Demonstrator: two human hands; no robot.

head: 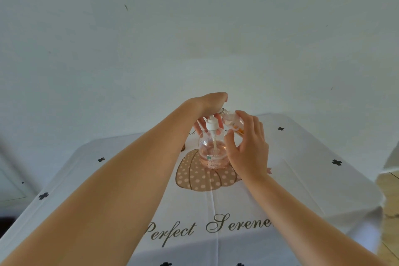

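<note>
Standing upright mid-tablecloth [302, 168], on the pumpkin print [194, 177]: pump bottle [212, 151], partly filled with pink liquid. Gripping its pump head [211, 124] from 12 o'clock: left hand [210, 103], fingers curled round. Holding small bottle [232, 121], tilted at 1 o'clock: right hand [248, 147]. Judging pump not yet off; opening and pouring remaining.

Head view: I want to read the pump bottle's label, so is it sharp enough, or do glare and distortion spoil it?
Head view: the label on the pump bottle is too small and soft to read; light is even with no hard glare; wide-angle distortion bows the tablecloth edges and stretches the forearms.
</note>
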